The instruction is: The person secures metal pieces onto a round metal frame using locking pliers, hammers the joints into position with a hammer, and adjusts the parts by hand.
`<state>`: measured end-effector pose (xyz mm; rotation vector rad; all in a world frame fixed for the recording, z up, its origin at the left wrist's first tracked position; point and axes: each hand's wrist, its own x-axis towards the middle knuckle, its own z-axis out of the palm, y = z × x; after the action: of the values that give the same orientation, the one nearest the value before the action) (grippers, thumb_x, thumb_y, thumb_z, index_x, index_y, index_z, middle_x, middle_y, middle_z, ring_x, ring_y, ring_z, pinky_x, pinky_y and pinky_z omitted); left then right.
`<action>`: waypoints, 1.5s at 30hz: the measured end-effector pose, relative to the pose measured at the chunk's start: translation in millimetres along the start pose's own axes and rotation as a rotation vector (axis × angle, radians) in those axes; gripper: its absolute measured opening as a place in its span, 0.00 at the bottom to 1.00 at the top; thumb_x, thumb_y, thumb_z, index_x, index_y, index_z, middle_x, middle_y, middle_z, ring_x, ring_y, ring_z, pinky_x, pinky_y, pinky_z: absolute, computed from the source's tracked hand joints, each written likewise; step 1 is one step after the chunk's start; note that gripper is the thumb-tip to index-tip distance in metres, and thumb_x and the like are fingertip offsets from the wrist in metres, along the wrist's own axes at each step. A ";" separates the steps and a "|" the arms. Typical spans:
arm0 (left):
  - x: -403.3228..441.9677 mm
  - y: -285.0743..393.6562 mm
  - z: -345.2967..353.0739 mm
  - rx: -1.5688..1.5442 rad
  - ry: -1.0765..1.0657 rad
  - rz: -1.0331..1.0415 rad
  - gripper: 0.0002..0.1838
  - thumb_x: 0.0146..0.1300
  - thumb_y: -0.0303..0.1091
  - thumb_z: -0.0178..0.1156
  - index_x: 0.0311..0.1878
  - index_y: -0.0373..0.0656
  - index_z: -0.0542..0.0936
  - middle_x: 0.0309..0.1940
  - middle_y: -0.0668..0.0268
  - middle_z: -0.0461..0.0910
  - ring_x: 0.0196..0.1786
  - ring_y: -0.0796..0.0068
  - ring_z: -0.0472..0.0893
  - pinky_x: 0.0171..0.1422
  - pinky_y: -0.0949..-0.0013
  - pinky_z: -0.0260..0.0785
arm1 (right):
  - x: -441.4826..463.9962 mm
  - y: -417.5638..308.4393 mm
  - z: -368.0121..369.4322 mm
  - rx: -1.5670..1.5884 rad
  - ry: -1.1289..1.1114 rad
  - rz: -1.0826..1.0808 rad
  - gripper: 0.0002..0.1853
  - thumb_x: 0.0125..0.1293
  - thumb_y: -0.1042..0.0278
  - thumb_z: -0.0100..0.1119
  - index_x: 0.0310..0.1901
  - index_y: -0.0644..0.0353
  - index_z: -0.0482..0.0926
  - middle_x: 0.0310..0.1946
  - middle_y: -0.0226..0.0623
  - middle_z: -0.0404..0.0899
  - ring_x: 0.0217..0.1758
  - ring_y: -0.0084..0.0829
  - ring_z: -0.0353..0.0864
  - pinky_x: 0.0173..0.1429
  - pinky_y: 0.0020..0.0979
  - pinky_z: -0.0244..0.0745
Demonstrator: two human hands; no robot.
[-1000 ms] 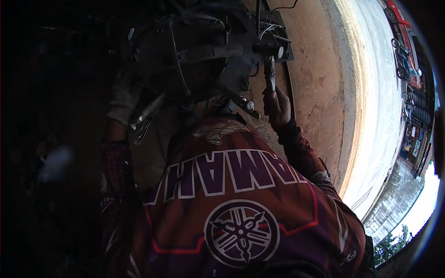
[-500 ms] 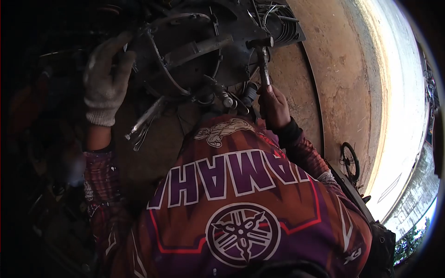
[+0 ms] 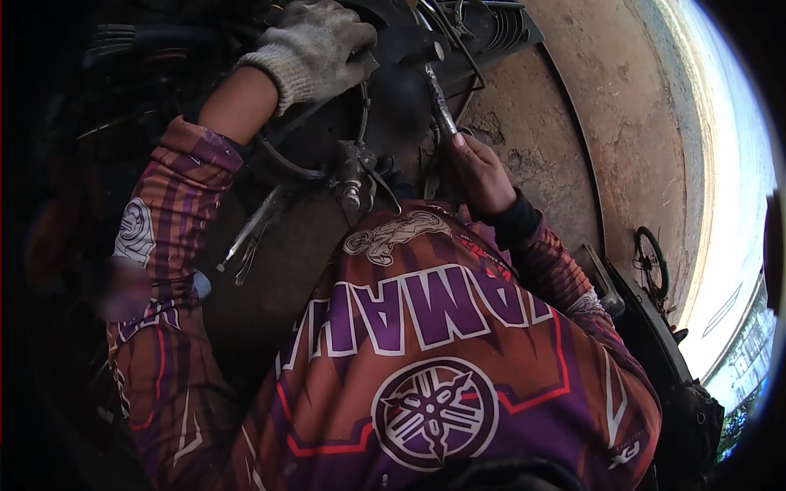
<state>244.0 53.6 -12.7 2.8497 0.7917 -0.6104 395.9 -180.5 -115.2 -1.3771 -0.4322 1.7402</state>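
Note:
My left hand (image 3: 315, 51), in a pale knitted glove, is closed around a metal bar whose end (image 3: 370, 65) shows past the fingers. That bar lies over a dark metal workpiece with curved strips. In my bare right hand (image 3: 485, 173) is a hammer (image 3: 440, 98), gripped by its metal handle, its head up near the workpiece. Locking pliers (image 3: 252, 233) hang at the near left side of the work. A second clamp-like tool (image 3: 352, 184) sits between my hands, close to my chest.
Brown, worn floor (image 3: 557, 123) stretches to the right, crossed by a dark cable or edge (image 3: 577, 135). A ribbed metal piece (image 3: 503, 33) lies at the top. Farther right stands a bicycle wheel (image 3: 651, 262). The left side is dark.
My left hand has moved right and up, from open beside the work to closed on the bar. The hammer has shifted slightly left and up with my right hand.

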 end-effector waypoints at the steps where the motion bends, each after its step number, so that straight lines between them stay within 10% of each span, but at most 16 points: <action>1: 2.6 1.1 4.1 -0.002 -0.002 -0.004 0.22 0.63 0.53 0.60 0.54 0.52 0.83 0.56 0.66 0.80 0.67 0.64 0.73 0.74 0.52 0.56 | -3.2 -0.3 -0.5 -0.002 -0.004 0.003 0.20 0.80 0.51 0.42 0.43 0.61 0.74 0.22 0.22 0.65 0.20 0.15 0.62 0.22 0.22 0.59; 8: 8.8 0.9 -32.1 0.064 0.073 0.083 0.20 0.62 0.46 0.58 0.44 0.38 0.85 0.45 0.51 0.83 0.52 0.51 0.81 0.59 0.55 0.72 | -9.1 17.0 9.9 0.072 -0.020 -0.015 0.18 0.80 0.53 0.42 0.40 0.59 0.72 0.22 0.20 0.63 0.21 0.14 0.59 0.24 0.21 0.56; 10: 18.2 -8.1 -35.5 -0.067 -0.181 -0.007 0.23 0.61 0.50 0.58 0.45 0.38 0.85 0.46 0.49 0.82 0.53 0.50 0.80 0.59 0.53 0.71 | -5.4 23.1 17.1 0.110 -0.025 -0.028 0.17 0.80 0.54 0.42 0.40 0.59 0.72 0.22 0.20 0.63 0.21 0.14 0.59 0.24 0.21 0.56; 20: 16.4 -8.4 -29.1 -0.257 -0.145 -0.100 0.27 0.59 0.51 0.59 0.52 0.38 0.82 0.50 0.49 0.81 0.57 0.49 0.78 0.63 0.55 0.70 | 2.8 34.9 41.9 0.061 0.035 -0.080 0.18 0.81 0.53 0.41 0.39 0.59 0.72 0.25 0.21 0.65 0.25 0.13 0.60 0.28 0.21 0.57; 23: 12.9 -8.8 -18.5 -0.175 0.152 -0.044 0.28 0.59 0.50 0.59 0.57 0.39 0.81 0.53 0.49 0.80 0.59 0.49 0.77 0.65 0.56 0.69 | 3.3 37.8 44.2 0.081 0.129 -0.238 0.19 0.81 0.53 0.41 0.36 0.58 0.70 0.25 0.20 0.63 0.25 0.14 0.59 0.29 0.21 0.58; 45: 15.5 -8.1 -34.5 -0.289 -0.171 -0.105 0.27 0.61 0.48 0.57 0.58 0.39 0.80 0.55 0.49 0.80 0.62 0.51 0.77 0.65 0.55 0.68 | -7.2 30.6 41.2 0.147 0.105 -0.239 0.19 0.80 0.52 0.41 0.36 0.57 0.70 0.25 0.21 0.65 0.25 0.14 0.60 0.29 0.21 0.57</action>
<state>263.9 75.4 12.3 2.4729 0.9207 -0.6806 346.1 -194.3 -118.8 -1.2513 -0.3862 1.4692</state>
